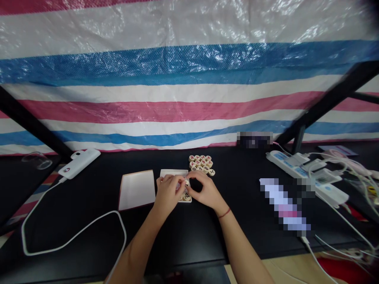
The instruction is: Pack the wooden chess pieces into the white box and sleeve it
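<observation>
My left hand (168, 192) and my right hand (206, 190) meet over a small white box (174, 172). Fingertips of both hands are pinched around a round Chinese chess piece (187, 184) between them; a bit of clear film seems to show there, too small to be sure. Other cream pieces (186, 196) lie in the box's near right corner, and my fingers hide much of its inside. Just behind my right hand, several chess pieces (203, 163) stand in rows, red-marked ones farther back and dark-marked ones nearer. Left of the box lies an open box lid (137, 190), white inside.
A white power bank (79, 163) with a looping white cable (71, 241) is on the black table (189, 240) at left. To the right are a power strip (308, 177) with plugs and cables, and a blurred-out phone-like object (286, 205). Striped plastic sheeting (177, 110) hangs behind.
</observation>
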A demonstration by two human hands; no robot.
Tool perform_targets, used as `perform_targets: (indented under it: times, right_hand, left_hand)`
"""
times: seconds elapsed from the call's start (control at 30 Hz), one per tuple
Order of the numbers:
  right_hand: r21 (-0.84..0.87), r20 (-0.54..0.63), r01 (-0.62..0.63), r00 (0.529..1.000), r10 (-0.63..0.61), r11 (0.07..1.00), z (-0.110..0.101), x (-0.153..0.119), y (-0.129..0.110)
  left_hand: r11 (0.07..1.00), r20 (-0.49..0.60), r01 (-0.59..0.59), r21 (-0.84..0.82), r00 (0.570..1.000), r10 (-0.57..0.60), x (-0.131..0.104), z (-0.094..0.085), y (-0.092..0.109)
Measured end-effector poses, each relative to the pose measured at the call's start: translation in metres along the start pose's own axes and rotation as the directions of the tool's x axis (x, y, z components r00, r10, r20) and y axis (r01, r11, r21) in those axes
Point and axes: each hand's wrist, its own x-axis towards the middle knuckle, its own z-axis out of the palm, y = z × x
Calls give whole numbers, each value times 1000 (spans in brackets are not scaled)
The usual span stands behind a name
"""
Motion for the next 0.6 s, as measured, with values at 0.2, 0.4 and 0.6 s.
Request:
perform_targets:
  times: [0.2,0.4,0.6]
  right_hand:
    - [-32,-8,9,1000,-9,999,3,-1,2]
    - [-257,-502,-470,811,299,844,-33,-13,46]
    - [-403,-368,-565,820,438,720,-37,-23,70]
  left_hand:
    - [995,-18,42,-92,999,-44,-1,-2,-7]
    - [991,177,-114,65,979,101,-8,-18,-15]
    - [985,286,-144,100,952,110,-13,-24,-23]
